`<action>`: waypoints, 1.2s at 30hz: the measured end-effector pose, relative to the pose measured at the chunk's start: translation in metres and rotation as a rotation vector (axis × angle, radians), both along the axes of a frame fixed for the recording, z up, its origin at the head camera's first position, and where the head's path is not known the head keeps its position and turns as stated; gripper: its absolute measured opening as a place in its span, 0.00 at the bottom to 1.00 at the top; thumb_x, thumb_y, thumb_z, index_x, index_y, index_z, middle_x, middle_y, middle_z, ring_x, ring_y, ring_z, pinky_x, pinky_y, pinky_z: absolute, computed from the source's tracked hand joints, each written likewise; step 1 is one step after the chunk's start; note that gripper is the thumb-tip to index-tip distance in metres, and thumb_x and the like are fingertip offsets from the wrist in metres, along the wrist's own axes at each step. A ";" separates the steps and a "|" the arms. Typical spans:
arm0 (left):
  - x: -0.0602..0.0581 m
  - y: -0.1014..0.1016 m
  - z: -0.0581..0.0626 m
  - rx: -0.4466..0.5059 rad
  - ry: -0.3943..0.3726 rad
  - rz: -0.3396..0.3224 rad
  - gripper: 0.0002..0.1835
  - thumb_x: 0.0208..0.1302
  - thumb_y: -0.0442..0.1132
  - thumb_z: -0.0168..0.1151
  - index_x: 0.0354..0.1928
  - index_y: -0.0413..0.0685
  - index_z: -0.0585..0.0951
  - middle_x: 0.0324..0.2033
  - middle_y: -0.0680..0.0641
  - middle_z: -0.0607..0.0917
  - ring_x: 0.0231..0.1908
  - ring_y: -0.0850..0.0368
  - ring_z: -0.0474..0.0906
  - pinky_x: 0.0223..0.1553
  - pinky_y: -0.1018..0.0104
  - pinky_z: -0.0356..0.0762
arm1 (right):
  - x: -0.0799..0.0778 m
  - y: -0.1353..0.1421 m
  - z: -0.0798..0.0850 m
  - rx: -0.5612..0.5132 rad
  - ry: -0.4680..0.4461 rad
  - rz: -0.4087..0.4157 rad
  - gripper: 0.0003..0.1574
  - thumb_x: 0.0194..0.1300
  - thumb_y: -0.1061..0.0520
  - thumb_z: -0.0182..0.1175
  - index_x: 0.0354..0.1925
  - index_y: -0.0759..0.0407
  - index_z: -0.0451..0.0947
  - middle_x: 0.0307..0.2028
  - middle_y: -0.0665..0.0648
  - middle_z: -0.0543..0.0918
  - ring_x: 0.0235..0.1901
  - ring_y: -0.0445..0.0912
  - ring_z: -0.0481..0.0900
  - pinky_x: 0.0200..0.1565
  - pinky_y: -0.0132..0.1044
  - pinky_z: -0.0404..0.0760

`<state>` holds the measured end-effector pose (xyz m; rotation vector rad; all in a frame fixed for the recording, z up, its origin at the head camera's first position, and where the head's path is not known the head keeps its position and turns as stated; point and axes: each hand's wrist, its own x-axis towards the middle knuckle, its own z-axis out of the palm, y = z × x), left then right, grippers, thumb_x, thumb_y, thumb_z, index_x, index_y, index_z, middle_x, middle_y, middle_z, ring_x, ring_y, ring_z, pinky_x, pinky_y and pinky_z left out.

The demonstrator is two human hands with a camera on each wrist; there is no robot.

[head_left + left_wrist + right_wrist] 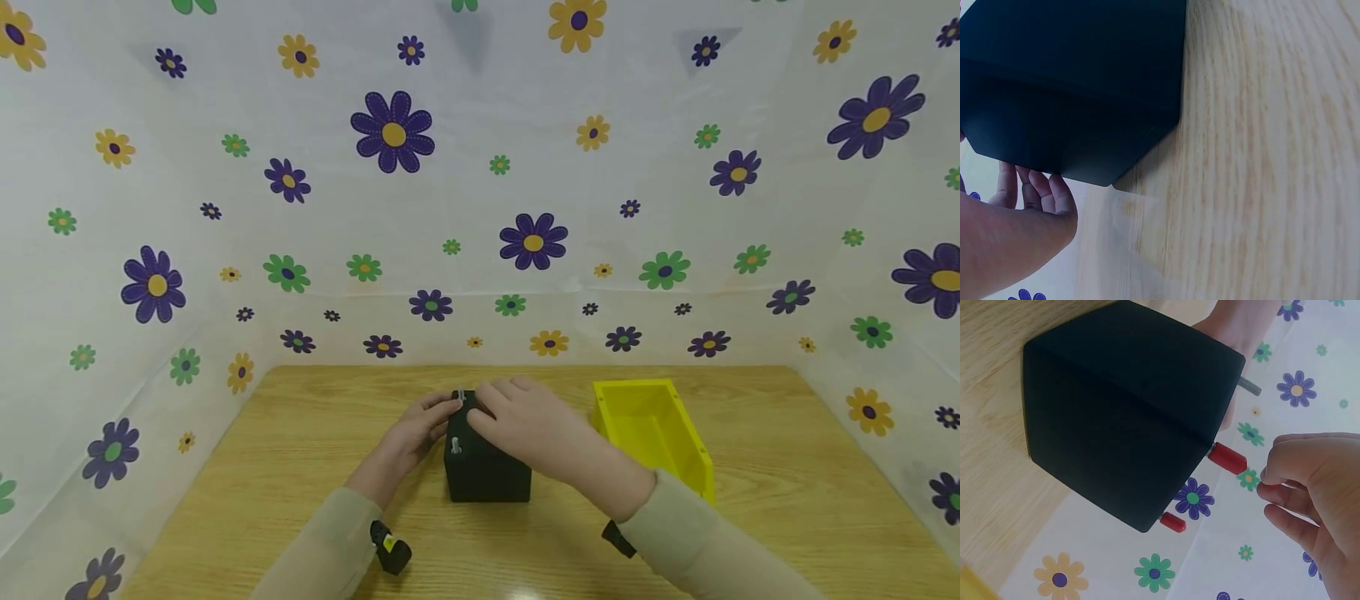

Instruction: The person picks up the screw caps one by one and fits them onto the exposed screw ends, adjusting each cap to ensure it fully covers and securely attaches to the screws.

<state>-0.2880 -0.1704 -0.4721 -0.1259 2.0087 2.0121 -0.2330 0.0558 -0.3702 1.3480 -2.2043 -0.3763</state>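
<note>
A black box (pixel 487 475) stands on the table, with metal bolts rising from its top. In the head view two bare bolts (pixel 455 446) show along its left side. Red caps (pixel 1227 459) cover two bolts on the right side in the right wrist view. My left hand (pixel 411 433) rests against the box's left side, fingertips near the far-left bolt. Above the top, my right hand (pixel 528 421) has its fingers curled together. A sliver of red shows between those fingertips in the right wrist view; it looks like a red cap, mostly hidden by the fingers.
To the right of the box stands a yellow bin (pixel 690 425), partly covered by my right forearm. The wooden table (pixel 337 400) meets a white flowered sheet at the back and sides.
</note>
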 end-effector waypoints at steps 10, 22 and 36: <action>0.000 0.000 0.001 0.002 0.002 0.008 0.24 0.78 0.41 0.59 0.68 0.33 0.75 0.66 0.40 0.79 0.60 0.52 0.79 0.78 0.48 0.66 | 0.003 -0.005 0.000 -0.060 -0.041 0.036 0.15 0.71 0.62 0.70 0.51 0.52 0.77 0.47 0.53 0.81 0.41 0.46 0.80 0.52 0.36 0.86; 0.001 0.000 0.000 0.002 0.017 -0.012 0.20 0.79 0.41 0.58 0.64 0.35 0.78 0.68 0.38 0.76 0.70 0.39 0.73 0.79 0.45 0.63 | 0.007 -0.014 -0.005 -0.068 -0.045 0.064 0.11 0.74 0.61 0.67 0.50 0.51 0.78 0.50 0.53 0.83 0.45 0.45 0.84 0.54 0.36 0.85; 0.001 -0.002 -0.003 0.006 0.011 -0.024 0.26 0.80 0.40 0.54 0.72 0.33 0.70 0.74 0.31 0.70 0.71 0.37 0.72 0.78 0.46 0.62 | 0.010 -0.020 -0.010 -0.086 -0.051 0.100 0.07 0.77 0.58 0.64 0.50 0.49 0.79 0.49 0.50 0.84 0.43 0.43 0.82 0.52 0.34 0.85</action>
